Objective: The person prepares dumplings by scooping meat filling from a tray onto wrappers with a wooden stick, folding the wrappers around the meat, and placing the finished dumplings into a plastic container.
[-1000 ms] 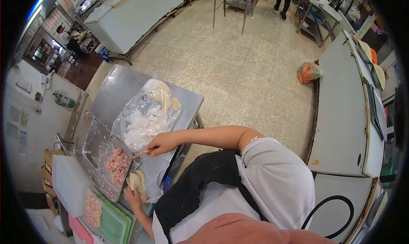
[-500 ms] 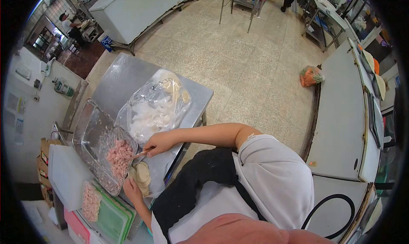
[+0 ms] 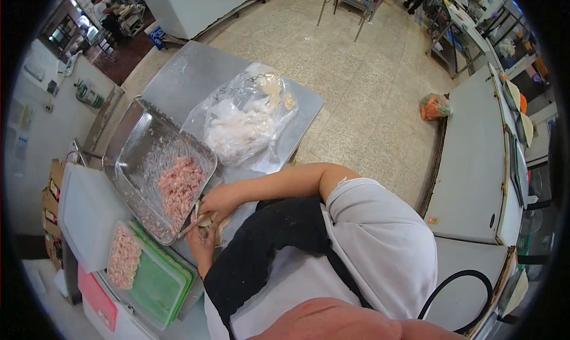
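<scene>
My right hand (image 3: 218, 202) is closed on a thin wooden stick, just past the near right edge of a metal tray (image 3: 132, 156). Pink minced meat (image 3: 180, 185) lies in that tray. Right below, my left hand (image 3: 202, 240) is closed on a pale dough round (image 3: 205, 221), partly hidden by the fingers. The two hands are close together. Beyond them, a clear plastic bag (image 3: 243, 123) with white and pale yellow contents rests on the steel table (image 3: 196, 64).
Left of me, a green-rimmed tray (image 3: 157, 289) holds rows of filled pieces (image 3: 124, 260) beside a white lid (image 3: 92, 215) and a pink tray (image 3: 97, 298). A bag of carrots (image 3: 435, 106) sits by a white freezer (image 3: 469, 168). A person (image 3: 107, 16) stands far back left.
My right hand has moved down to meet my left hand, bringing the stick over the dough round. My left hand has lifted the dough. The view has shifted, so the table appears further right.
</scene>
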A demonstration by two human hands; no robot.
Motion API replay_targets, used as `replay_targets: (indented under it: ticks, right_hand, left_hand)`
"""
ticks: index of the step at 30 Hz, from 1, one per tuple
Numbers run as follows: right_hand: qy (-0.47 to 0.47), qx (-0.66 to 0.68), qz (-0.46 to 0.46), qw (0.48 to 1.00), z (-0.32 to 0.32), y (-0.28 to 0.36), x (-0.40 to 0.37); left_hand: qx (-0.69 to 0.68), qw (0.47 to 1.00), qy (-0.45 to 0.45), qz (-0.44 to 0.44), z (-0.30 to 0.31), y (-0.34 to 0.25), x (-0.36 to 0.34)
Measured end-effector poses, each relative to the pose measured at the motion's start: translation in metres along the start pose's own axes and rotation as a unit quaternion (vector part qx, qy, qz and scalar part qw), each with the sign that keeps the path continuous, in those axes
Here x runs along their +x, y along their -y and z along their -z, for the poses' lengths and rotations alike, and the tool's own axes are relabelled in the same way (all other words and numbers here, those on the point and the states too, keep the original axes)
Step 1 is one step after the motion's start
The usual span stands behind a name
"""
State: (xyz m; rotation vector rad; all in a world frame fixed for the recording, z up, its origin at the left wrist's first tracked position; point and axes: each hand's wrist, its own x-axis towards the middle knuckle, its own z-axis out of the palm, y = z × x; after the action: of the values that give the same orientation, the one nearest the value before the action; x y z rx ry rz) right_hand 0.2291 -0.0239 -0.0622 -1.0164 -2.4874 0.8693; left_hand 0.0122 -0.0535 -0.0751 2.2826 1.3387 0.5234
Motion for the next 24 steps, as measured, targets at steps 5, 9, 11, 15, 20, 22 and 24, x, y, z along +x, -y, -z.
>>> replay_targets:
  ticks: [5, 9, 11, 15, 20, 22, 24]
  right_hand:
    - [-0.009, -0.040, -0.018, 0.999, -0.033, -0.005, 0.016]
    - [0.033, -0.066, -0.018, 0.997, -0.025, -0.015, 0.024]
    - [0.004, -0.084, 0.002, 0.996, -0.015, -0.020, 0.022]
    - [0.016, -0.100, -0.063, 0.993, 0.001, 0.002, 0.009]
    - [-0.048, -0.091, -0.034, 0.994, -0.016, 0.003, 0.000]
    - [0.009, -0.100, -0.062, 0.993, -0.031, -0.024, 0.010]
    - [0.052, -0.091, -0.049, 0.993, -0.016, -0.021, 0.006]
  left_hand:
    - [-0.104, 0.994, 0.016, -0.007, -0.004, 0.023, -0.024]
    - [-0.069, 0.994, -0.065, -0.061, -0.020, 0.027, -0.036]
    - [-0.068, 0.991, -0.103, -0.060, -0.021, 0.026, -0.035]
    - [0.014, 0.991, -0.114, -0.071, -0.022, 0.034, -0.037]
    - [0.059, 0.994, -0.086, -0.023, -0.008, 0.006, -0.027]
    - [0.075, 0.991, -0.109, 0.001, -0.015, 0.013, -0.027]
    - [0.058, 0.991, -0.114, 0.027, -0.014, 0.021, -0.027]
